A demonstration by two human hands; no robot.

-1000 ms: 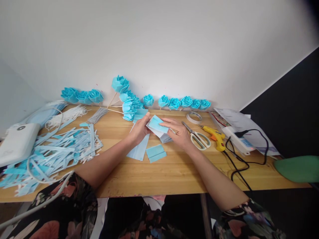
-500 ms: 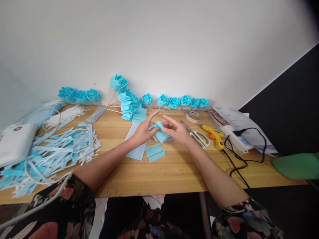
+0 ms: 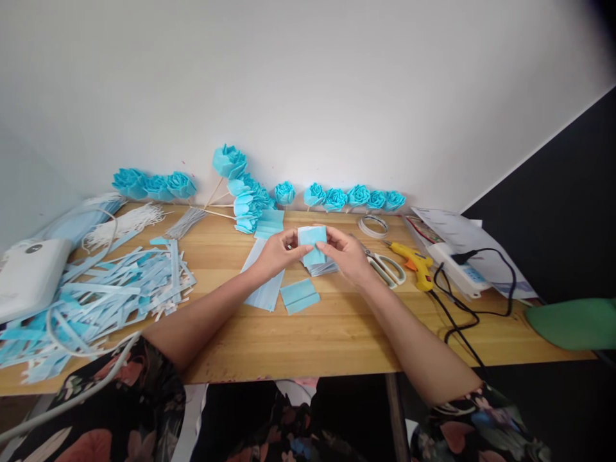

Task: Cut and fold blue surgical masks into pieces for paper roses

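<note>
Both hands pinch a small square of light-blue face-mask fabric (image 3: 314, 242), held up just above the table. My left hand (image 3: 278, 254) grips its left edge with the thumb in front. On the opposite edge, my right hand (image 3: 347, 256) has its thumb on the front and fingers behind. Below the square lies a stack of cut fabric pieces (image 3: 321, 267), partly covered by it. A loose blue fabric piece (image 3: 300, 296) rests nearer to me, and a longer pale-blue strip (image 3: 264, 292) lies left of it.
Blue fabric flowers (image 3: 359, 194) line the wall. Scissors (image 3: 392, 269), a roll of tape (image 3: 372, 225), a yellow glue gun (image 3: 416, 262) and a power strip (image 3: 462, 269) sit to the right. Fabric scraps (image 3: 125, 289) and a white device (image 3: 33, 276) are on the left.
The fabric piece has turned from a tilted angle to nearly upright and faces me flat. My raised index fingers have come down, and both hands now pinch its edges.
</note>
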